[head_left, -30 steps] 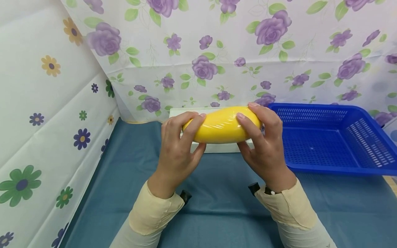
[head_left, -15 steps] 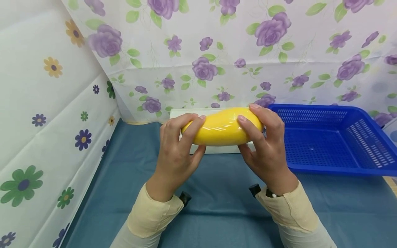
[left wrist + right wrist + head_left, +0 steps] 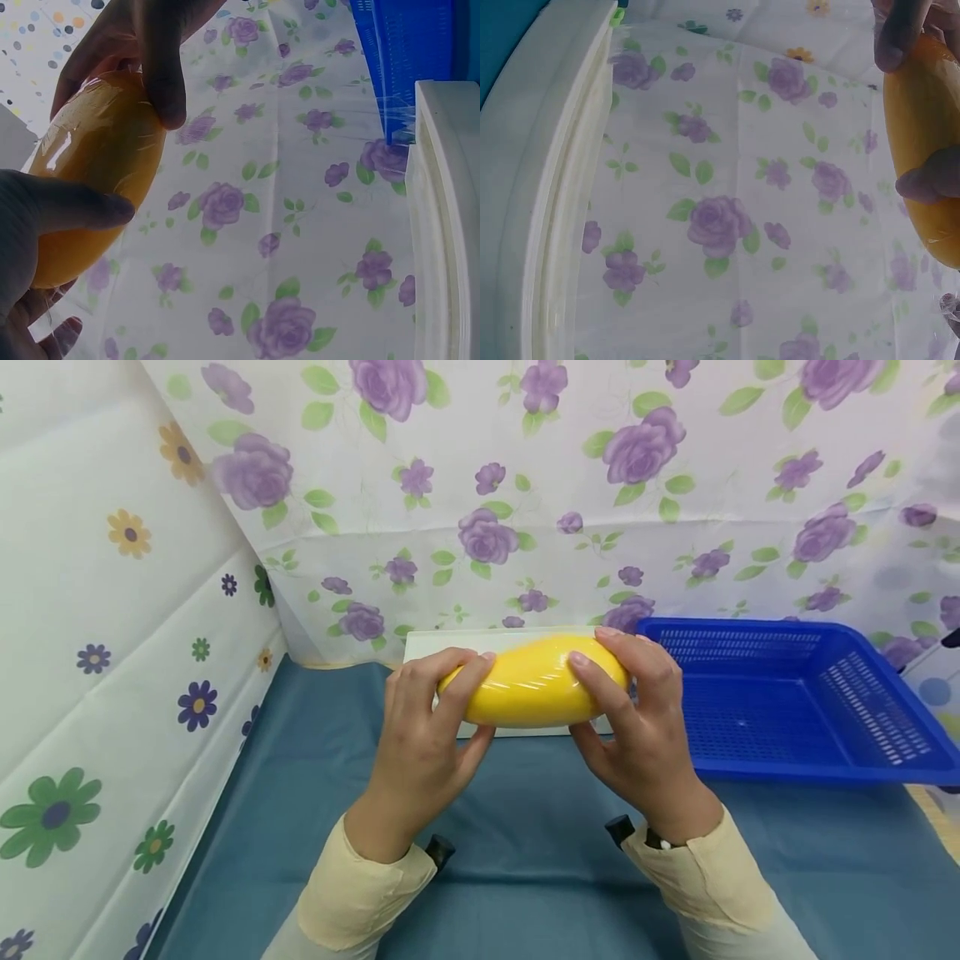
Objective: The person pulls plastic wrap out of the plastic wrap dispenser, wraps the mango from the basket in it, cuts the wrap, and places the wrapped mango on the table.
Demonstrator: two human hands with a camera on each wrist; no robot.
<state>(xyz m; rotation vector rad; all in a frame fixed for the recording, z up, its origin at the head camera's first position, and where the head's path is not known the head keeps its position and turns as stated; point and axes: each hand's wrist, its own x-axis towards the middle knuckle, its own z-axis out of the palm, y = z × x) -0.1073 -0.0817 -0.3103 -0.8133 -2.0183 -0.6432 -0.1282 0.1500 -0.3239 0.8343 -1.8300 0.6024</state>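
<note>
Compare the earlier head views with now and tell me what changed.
The glossy yellow oblong object, left hand and right hand have sunk slightly in the head view against the white rectangular box-like item, whose far edge the object no longer overlaps. The camera's view shifted slightly too. Both hands kept their grip; the blue perforated plastic basket stayed put.

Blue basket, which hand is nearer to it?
Right: your right hand is by the left side of the blue basket; your left hand is farther left, at the other end of the yellow object.
</note>
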